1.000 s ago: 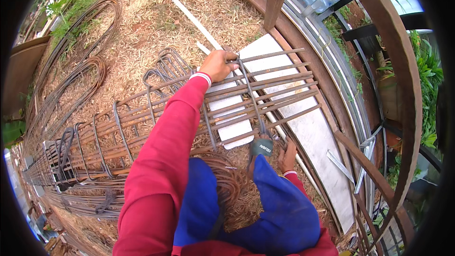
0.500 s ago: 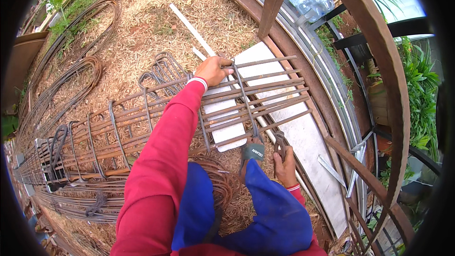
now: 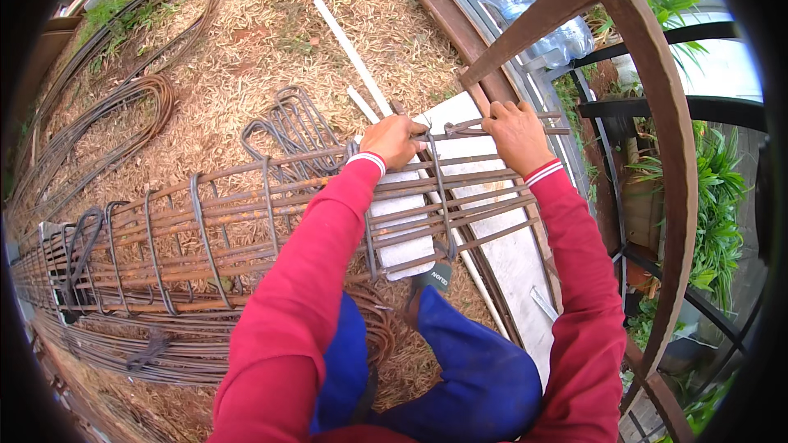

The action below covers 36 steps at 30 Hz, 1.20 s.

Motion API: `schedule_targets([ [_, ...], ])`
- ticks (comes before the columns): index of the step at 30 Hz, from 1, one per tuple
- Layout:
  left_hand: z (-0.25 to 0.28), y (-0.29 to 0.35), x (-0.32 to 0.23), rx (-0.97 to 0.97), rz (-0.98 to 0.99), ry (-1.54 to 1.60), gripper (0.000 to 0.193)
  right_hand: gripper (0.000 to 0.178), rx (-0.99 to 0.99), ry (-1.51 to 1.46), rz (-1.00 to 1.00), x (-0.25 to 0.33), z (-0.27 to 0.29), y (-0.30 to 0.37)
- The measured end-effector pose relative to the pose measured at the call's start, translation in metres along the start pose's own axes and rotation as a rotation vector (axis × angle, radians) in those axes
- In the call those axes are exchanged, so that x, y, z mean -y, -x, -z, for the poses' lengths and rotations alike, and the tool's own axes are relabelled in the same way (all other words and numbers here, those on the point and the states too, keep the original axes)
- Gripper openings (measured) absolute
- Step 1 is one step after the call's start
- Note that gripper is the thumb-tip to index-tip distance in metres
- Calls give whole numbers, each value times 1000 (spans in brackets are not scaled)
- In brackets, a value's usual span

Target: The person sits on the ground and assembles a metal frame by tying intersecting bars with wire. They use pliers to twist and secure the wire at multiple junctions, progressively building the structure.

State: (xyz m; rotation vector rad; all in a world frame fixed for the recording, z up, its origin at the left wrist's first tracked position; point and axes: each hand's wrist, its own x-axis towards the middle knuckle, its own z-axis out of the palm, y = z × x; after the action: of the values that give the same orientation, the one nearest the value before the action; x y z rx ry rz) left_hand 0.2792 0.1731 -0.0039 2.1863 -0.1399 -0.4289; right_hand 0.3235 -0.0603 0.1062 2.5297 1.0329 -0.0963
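A long rebar cage (image 3: 246, 203) of rusty bars with square stirrups runs from the far left to in front of me. My left hand (image 3: 394, 141) is closed around the corner where the end stirrup (image 3: 440, 184) crosses the cage's far-side bar. To its right, my right hand (image 3: 519, 138) is closed over the handles of a pair of pincers (image 3: 460, 126). The pincers lie along that bar, their jaws pointing toward the stirrup corner. A white block (image 3: 402, 234) sits beneath the cage near its end.
Loose stirrups (image 3: 287, 135) lie beyond the cage. Coils of rebar (image 3: 135, 115) rest on straw-covered ground at left. A white board (image 3: 501, 197) and a white strip (image 3: 349, 49) lie near the bar ends. A rusty steel frame (image 3: 669, 139) rises at right. My sandalled foot (image 3: 435, 276) is by the block.
My right hand has lifted the pincers from beside my knee up to the far-side bar. My left hand stays at the stirrup corner. The view has shifted slightly.
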Motion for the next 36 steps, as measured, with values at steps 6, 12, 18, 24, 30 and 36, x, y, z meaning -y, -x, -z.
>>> schedule_targets([
  [6, 1, 3, -1, 3, 34, 52, 36, 19, 43, 262, 129, 11, -2, -36],
  [12, 5, 5, -7, 18, 41, 26, 43, 15, 36, 293, 196, 13, 3, -51],
  [18, 5, 7, -8, -38, 5, 34, 43, 12, 48, 225, 264, 6, -1, -66],
  [24, 4, 6, -7, -39, -7, 55, 47, 13, 83, 68, 368, -15, 12, -69],
  [30, 4, 5, -8, -7, 12, 56, 59, 27, 112, -61, 292, -14, 14, -76],
  [36, 5, 7, -8, -20, -6, -14, 64, 26, 68, -38, 351, -19, 8, -79],
])
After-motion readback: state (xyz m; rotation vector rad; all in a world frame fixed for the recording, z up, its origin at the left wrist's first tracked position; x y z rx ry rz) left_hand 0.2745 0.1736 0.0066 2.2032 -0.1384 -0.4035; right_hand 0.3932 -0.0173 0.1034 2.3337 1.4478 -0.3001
